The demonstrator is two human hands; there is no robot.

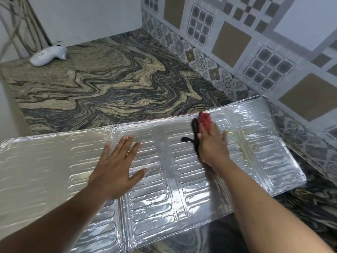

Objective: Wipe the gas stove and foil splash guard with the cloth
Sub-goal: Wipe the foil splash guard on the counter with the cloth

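Now you have the marble counter [113,84] as the biggest thing, and the foil splash guard [264,154] lies flat on it, unfolded in 3 panels. Its long axis runs from 8 o'clock to 2 o'clock across your view. No gas stove is visible in this view.

Your left hand [116,168] presses flat on the middle panel, fingers straight and spread, holding nothing. Your right hand [212,145] is curled around the cloth [204,120], which is red with a black part, and pushes it against the foil near the far edge, at about 1 o'clock.

From this grip the right-end panel lies toward 3 o'clock, and a yellowish smear is visible there. I judge your right hand is much nearer to it, so the coming stroke should go rightward along the long axis.

At 11 o'clock a small white object [48,56] rests in the far corner.
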